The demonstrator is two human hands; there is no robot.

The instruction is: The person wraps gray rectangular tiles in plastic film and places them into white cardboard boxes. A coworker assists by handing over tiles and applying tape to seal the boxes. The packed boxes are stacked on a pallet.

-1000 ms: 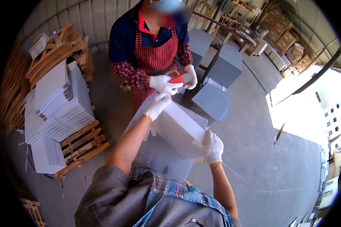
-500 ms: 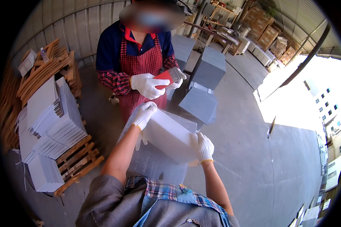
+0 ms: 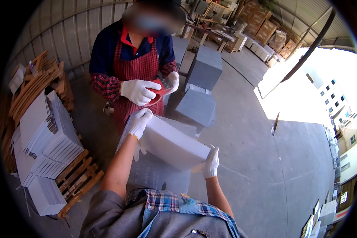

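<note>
A long white rectangular block [image 3: 174, 143], smooth and plain, is held tilted in front of me. My left hand [image 3: 141, 122], in a white knit glove, grips its far left end. The fingers of my gloved right hand [image 3: 211, 162] close on its right end. Below lies a grey box-like stack [image 3: 156, 174] under clear film. A loose white glove [image 3: 138, 151] lies beside my left wrist. Across from me a co-worker in a red checked apron [image 3: 137, 65] holds a red hand tool [image 3: 156, 90] with a flat shiny end in gloved hands; its kind is unclear.
To my left, stacked white panels [image 3: 57, 146] stand on a wooden pallet [image 3: 81, 180]. Wooden frames [image 3: 39, 87] lean behind them. Large grey boxes [image 3: 205, 67] stand beyond the co-worker. Concrete floor [image 3: 254, 166] extends right toward a bright doorway.
My view has shifted slightly, so the scene sits further left. The white block stays in both my hands. The co-worker has turned the red tool, and a red loop shows below it.
</note>
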